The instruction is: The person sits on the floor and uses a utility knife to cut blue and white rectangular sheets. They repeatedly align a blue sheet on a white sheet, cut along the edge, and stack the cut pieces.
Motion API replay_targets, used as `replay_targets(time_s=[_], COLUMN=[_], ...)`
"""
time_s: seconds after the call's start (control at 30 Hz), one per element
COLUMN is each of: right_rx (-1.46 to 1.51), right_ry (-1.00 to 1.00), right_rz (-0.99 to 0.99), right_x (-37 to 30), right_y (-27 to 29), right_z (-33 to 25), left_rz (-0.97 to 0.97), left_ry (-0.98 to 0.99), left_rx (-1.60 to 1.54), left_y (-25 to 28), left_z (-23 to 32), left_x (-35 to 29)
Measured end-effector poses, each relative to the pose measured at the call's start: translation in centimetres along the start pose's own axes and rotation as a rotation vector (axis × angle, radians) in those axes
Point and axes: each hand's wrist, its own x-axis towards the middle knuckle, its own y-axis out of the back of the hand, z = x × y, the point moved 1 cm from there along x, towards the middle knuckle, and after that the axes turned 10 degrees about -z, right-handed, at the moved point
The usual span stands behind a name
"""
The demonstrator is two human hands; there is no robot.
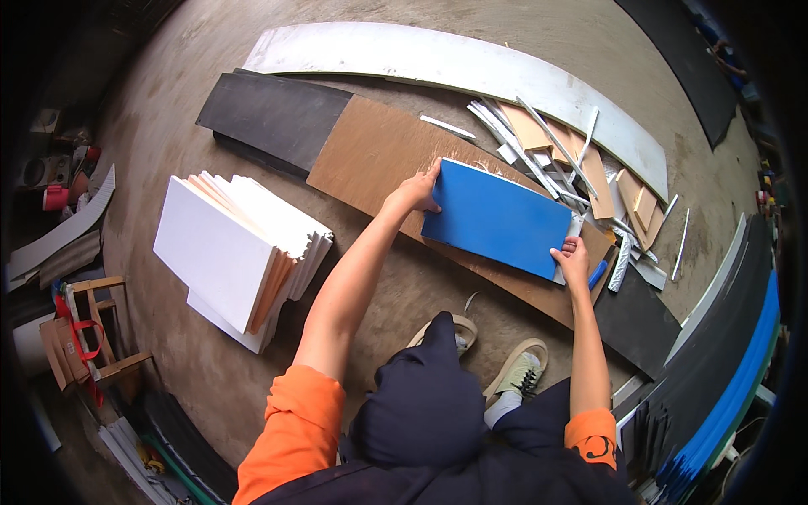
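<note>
A rectangular blue foam-like sheet (501, 217) with pale edges lies over a long brown board (374, 160), tilted down toward the right. My left hand (418, 189) grips its left end, thumb on the blue face and fingers at the far corner. At the opposite end, my right hand (573, 257) closes on the near right corner, with some fingertips hidden behind the edge. Just right of that hand is a blue-handled tool (598, 273), partly hidden, so its kind is unclear.
Left of the brown board stands a stack of white and peach sheets (219, 252). Cut strips and scraps (581, 156) pile up at the right, before a long white panel (404, 50). Black sheets (278, 114) lie far left. A wooden frame (105, 328) stands at the left edge.
</note>
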Motion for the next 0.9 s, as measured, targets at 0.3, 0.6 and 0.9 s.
replay_targets(time_s=[0.3, 0.6, 0.9], right_rx=[-0.007, -0.416, -0.271], right_ry=[0.017, -0.35, -0.196], right_rz=[0.16, 0.562, 0.532], right_x=[-0.9, -6.5, -6.3], right_y=[-0.5, 3.8, 3.5], right_z=[0.4, 2.1, 4.7], left_rz=[0.249, 0.469, 0.229], left_ry=[-0.069, -0.573, -0.768], left_rx=[0.08, 0.341, 0.605], left_y=[-2.3, -6.8, -11.3], left_z=[1.2, 12.6, 17.1], left_x=[-1.3, -2.4, 1.0])
